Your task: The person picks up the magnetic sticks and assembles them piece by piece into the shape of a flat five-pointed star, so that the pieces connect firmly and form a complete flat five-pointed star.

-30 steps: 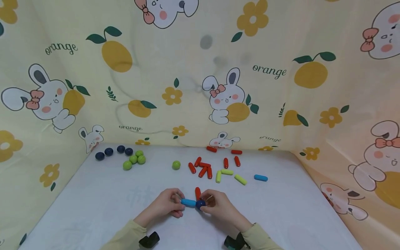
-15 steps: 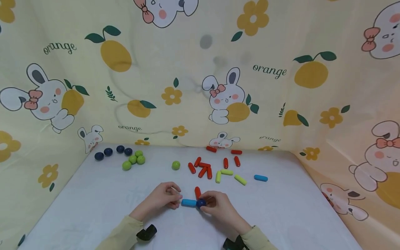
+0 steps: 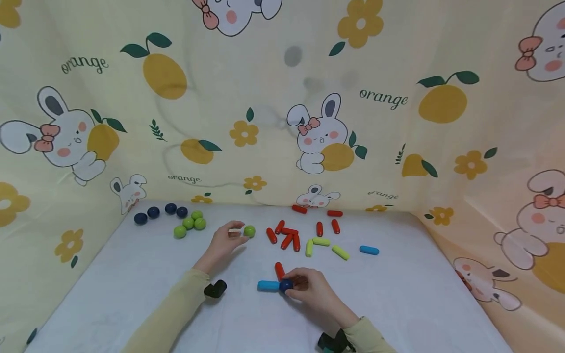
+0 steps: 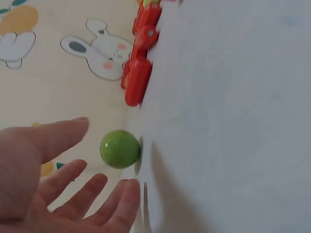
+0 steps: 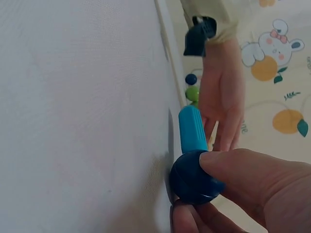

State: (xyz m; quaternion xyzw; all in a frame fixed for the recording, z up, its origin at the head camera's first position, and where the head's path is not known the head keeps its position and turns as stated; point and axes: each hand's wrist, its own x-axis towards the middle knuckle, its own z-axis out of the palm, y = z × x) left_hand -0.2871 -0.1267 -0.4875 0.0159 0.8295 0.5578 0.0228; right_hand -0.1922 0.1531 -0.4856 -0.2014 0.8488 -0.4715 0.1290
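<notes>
Head view, lower centre: your right hand [image 3: 315, 292] pinches a dark blue ball [image 3: 286, 286]; a blue stick [image 3: 268, 286] touches its left side, and a red stick [image 3: 279, 270] points upward from it, lower end partly hidden by your finger. Mid-frame, left of centre: your left hand [image 3: 219, 248] is unclenched, thumb and fingers spread just beside a lone green ball [image 3: 249, 231]. Near that ball's right, clustered red sticks [image 3: 289, 231] crowd the space; yellow-green sticks [image 3: 321, 241] and a second blue stick [image 3: 369, 250] lie farther right. Left of your fingers: grouped green balls [image 3: 188, 223], then dark blue balls [image 3: 153, 212].
</notes>
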